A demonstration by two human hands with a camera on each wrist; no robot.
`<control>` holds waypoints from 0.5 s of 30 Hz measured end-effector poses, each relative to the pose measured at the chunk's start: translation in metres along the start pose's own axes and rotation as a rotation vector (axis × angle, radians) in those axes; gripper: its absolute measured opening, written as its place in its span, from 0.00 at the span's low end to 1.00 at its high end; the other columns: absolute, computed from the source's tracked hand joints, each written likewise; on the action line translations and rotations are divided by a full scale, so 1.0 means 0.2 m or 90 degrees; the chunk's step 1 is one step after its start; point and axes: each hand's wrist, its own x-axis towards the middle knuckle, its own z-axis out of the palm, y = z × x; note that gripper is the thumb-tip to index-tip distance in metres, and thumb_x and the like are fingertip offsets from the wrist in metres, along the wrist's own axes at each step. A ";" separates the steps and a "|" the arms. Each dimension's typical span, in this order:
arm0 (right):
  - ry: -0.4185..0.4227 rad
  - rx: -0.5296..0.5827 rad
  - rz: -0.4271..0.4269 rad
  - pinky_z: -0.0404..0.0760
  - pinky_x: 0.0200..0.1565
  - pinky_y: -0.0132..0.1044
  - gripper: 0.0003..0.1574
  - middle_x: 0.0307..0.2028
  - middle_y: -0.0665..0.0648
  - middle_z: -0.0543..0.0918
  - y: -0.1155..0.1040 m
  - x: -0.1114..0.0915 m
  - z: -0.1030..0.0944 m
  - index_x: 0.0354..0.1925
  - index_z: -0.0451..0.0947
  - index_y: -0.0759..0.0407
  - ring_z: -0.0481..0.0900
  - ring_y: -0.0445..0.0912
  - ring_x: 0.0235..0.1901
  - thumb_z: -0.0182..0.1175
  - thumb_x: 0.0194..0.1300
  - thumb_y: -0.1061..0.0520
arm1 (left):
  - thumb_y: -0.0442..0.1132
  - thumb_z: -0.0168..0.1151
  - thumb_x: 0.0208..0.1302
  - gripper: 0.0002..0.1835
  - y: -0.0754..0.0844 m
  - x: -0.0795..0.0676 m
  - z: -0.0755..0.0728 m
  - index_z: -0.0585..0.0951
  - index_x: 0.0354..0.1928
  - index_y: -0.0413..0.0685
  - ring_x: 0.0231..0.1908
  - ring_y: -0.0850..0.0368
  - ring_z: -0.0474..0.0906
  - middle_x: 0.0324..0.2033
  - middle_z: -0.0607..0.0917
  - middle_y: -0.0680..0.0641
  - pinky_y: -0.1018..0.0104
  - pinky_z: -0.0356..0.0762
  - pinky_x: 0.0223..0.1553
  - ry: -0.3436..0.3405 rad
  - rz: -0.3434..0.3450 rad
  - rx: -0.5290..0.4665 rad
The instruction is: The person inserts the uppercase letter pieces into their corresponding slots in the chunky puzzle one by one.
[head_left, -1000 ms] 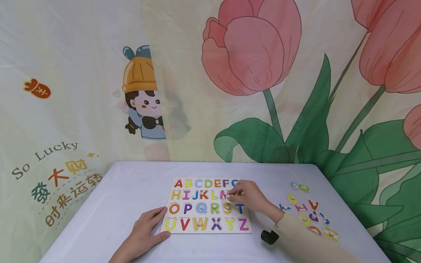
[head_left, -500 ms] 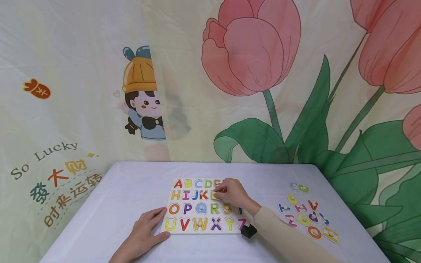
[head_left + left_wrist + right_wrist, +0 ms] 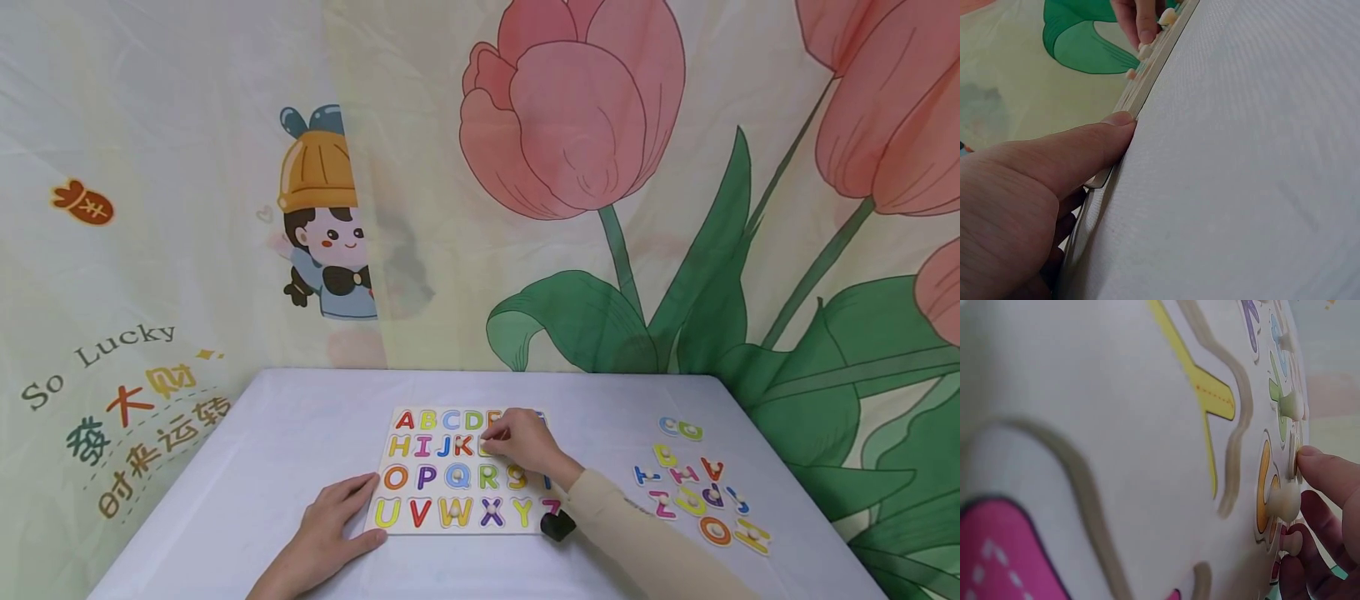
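On the table lies an alphabet puzzle board (image 3: 474,493) with rows of coloured letters, several with knobbed pieces in them. My right hand (image 3: 525,442) pinches a letter L puzzle piece (image 3: 1295,453) over the L place in the second row; the fingers hide most of it. Near those fingers in the right wrist view are the knobs of the orange S piece (image 3: 1284,501) and a pink piece (image 3: 1291,542). At the board's lower left corner my left hand (image 3: 326,529) rests with its thumb (image 3: 1107,131) against the edge and the fingers along the left side.
Loose letter pieces lie scattered at the right of the white table (image 3: 615,408), among them an orange O (image 3: 715,531), a red A (image 3: 712,468) and a yellow H (image 3: 752,536). A printed curtain (image 3: 420,167) hangs behind the table. A black device (image 3: 557,526) sits at my right wrist.
My right hand has moved left across the second row, from the M to the L, with the piece between its fingers. The left hand has stayed at the board's corner.
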 end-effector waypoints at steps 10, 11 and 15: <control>-0.009 0.006 0.000 0.75 0.31 0.31 0.05 0.33 0.45 0.80 -0.01 0.00 0.01 0.41 0.94 0.50 0.75 0.41 0.33 0.76 0.66 0.54 | 0.67 0.76 0.57 0.52 0.01 0.00 0.00 0.71 0.79 0.50 0.75 0.44 0.62 0.76 0.71 0.51 0.33 0.62 0.70 0.006 -0.003 0.005; -0.009 0.004 0.000 0.75 0.31 0.31 0.05 0.33 0.45 0.80 0.00 0.00 0.01 0.41 0.94 0.50 0.75 0.41 0.33 0.76 0.66 0.54 | 0.67 0.76 0.57 0.52 0.01 0.00 0.00 0.72 0.79 0.50 0.75 0.44 0.62 0.76 0.71 0.51 0.33 0.62 0.70 0.007 -0.001 0.004; -0.009 0.003 0.005 0.75 0.33 0.31 0.05 0.33 0.44 0.80 0.00 0.01 0.01 0.41 0.94 0.49 0.75 0.40 0.34 0.76 0.66 0.53 | 0.67 0.76 0.58 0.51 0.00 -0.01 0.00 0.72 0.78 0.50 0.75 0.45 0.62 0.76 0.71 0.51 0.34 0.62 0.70 0.010 0.010 0.002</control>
